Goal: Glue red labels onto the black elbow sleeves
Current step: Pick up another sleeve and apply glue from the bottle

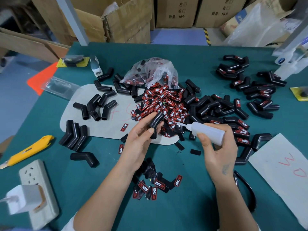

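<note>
My left hand (140, 139) grips a bare black elbow sleeve (155, 123) above the table's middle. My right hand (216, 147) holds a translucent glue bottle (205, 131) on its side, its thin nozzle pointing left toward the sleeve, tip a short way from it. A heap of red labels (163, 104) spills from a clear plastic bag (150, 70) just beyond my hands. Several unlabelled sleeves (96, 104) lie at the left on a grey mat (103, 127). Labelled sleeves (256, 90) are piled at the right. Loose labels (156, 185) lie between my forearms.
A yellow utility knife (28, 150) and a white power strip (38, 185) with a charger sit at the front left. White card (286, 172) lies at the front right. Cardboard boxes (126, 19) stand behind the green table (183, 205). A clear blister pack (60, 87) lies at the left.
</note>
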The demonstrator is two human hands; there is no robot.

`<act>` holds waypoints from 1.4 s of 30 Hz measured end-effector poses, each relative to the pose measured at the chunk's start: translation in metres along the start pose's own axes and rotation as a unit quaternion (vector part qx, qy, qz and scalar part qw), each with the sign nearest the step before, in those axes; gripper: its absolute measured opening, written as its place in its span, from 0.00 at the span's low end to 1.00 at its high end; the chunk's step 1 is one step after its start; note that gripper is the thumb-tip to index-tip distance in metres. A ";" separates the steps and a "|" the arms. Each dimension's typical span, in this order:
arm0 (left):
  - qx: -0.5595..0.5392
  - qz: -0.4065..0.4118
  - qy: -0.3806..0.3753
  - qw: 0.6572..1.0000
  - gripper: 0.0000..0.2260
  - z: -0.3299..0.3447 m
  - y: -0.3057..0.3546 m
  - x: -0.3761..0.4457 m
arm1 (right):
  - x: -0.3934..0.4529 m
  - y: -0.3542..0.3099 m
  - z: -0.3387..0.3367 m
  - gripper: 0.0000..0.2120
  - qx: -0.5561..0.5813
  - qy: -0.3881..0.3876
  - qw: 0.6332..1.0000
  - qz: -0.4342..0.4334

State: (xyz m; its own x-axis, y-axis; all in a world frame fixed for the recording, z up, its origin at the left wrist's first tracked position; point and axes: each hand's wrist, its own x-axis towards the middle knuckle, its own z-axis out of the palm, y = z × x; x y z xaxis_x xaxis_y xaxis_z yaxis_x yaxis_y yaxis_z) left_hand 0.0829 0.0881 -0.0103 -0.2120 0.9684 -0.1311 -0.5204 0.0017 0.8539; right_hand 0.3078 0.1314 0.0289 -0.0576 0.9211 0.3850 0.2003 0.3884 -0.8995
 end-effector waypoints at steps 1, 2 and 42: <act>-0.002 0.000 0.002 1.000 0.21 0.000 0.000 0.000 | 0.000 0.000 0.000 0.11 0.000 -0.001 1.000 0.000; -0.003 0.000 0.003 1.000 0.21 0.001 0.001 0.000 | 0.000 0.000 0.000 0.11 -0.002 -0.004 1.000 0.000; 0.000 -0.002 0.010 1.000 0.22 0.007 0.006 -0.002 | -0.001 0.001 -0.001 0.11 -0.018 -0.013 1.000 -0.011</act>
State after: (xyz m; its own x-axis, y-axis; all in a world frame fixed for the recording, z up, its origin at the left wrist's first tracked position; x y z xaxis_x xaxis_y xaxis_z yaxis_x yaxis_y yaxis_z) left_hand 0.0862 0.0883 -0.0011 -0.2257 0.9634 -0.1447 -0.5215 0.0059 0.8532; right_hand 0.3092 0.1313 0.0279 -0.0869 0.9131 0.3983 0.2336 0.4073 -0.8829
